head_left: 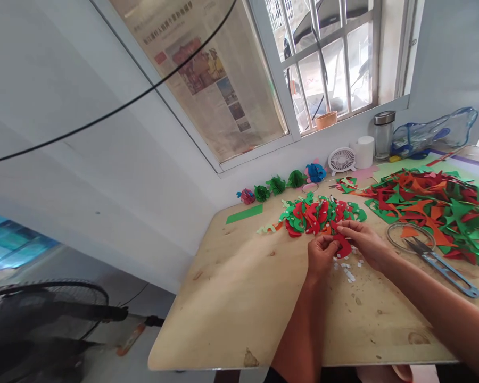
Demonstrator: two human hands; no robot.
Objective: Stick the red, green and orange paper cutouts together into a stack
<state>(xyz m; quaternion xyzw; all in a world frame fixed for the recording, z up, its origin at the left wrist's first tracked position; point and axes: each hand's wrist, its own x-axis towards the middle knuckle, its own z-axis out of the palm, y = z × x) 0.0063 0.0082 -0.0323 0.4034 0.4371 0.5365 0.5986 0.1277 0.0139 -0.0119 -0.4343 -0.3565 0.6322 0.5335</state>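
Note:
Between my two hands is a red paper cutout (344, 248) with a curved edge. My left hand (320, 254) pinches it from the left, and my right hand (361, 240) grips its upper right side. Just beyond the fingers lies a pile of green and red paper cutouts (313, 213), many bearing small white squares. Several loose white paper squares (348, 272) are scattered on the wooden table below the red cutout. Parts of the cutout are hidden by my fingers.
Blue-handled thread snips (443, 268) and a roll of clear tape (395, 242) lie to the right. Behind them spreads a heap of paper scraps (431, 207). Folded paper ornaments (277, 184), a small white fan (342, 160) and a glass jar (383, 137) line the wall.

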